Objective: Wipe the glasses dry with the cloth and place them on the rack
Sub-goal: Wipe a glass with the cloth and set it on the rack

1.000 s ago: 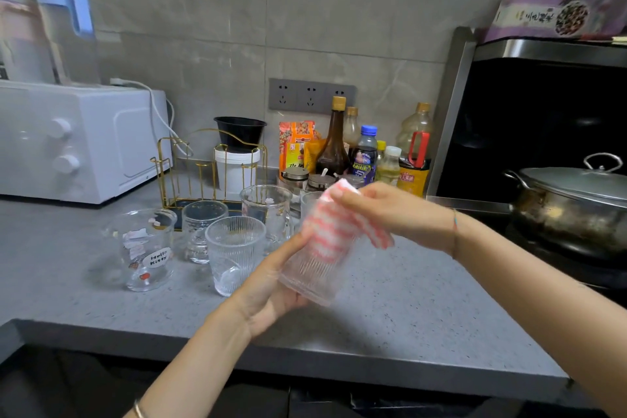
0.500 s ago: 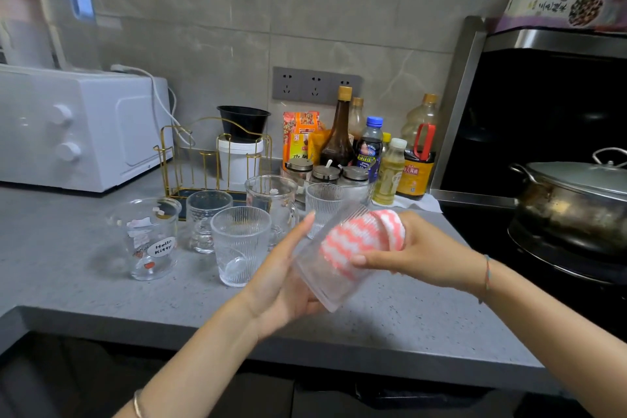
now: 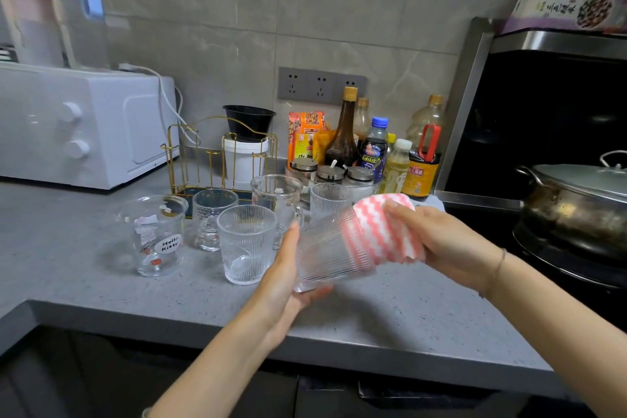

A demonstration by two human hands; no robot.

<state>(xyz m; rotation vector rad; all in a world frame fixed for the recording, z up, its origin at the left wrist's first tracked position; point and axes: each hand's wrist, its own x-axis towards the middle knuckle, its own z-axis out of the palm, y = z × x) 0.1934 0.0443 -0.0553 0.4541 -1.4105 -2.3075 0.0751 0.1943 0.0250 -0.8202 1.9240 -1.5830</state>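
Cupping the base of a tilted glass (image 3: 325, 254), the left hand (image 3: 288, 282) holds it in the air above the grey counter (image 3: 390, 316). The thumb lies up along the ribbed side and the fingers curl under the bottom. The glass lies almost on its side, mouth pointing right and slightly up.

The right hand (image 3: 451, 244) grips a pink-and-white striped cloth (image 3: 376, 231), fingers and thumb closed around the bunched fabric. The cloth covers the mouth of the tilted glass, and its stripes show through the clear wall near the rim, so part of it sits inside.

5 more glasses stand upright on the counter to the left of the hands:
- a Hello Kitty glass (image 3: 157, 234) farthest left
- a small glass (image 3: 212, 217) just beside it
- a front ribbed glass (image 3: 246, 244) nearest the left hand
- a handled mug (image 3: 276, 200) behind that one
- a rear ribbed glass (image 3: 327, 198), partly hidden by the tilted glass

The gold wire rack (image 3: 217, 159) stands just behind these glasses, near the wall. A white tub (image 3: 246, 156) topped with a black bowl (image 3: 249, 120) sits behind it.

A white microwave (image 3: 84, 125) is at the far left, sauce bottles (image 3: 346, 132) line the wall, and a lidded pot (image 3: 576, 207) sits on the stove at right.
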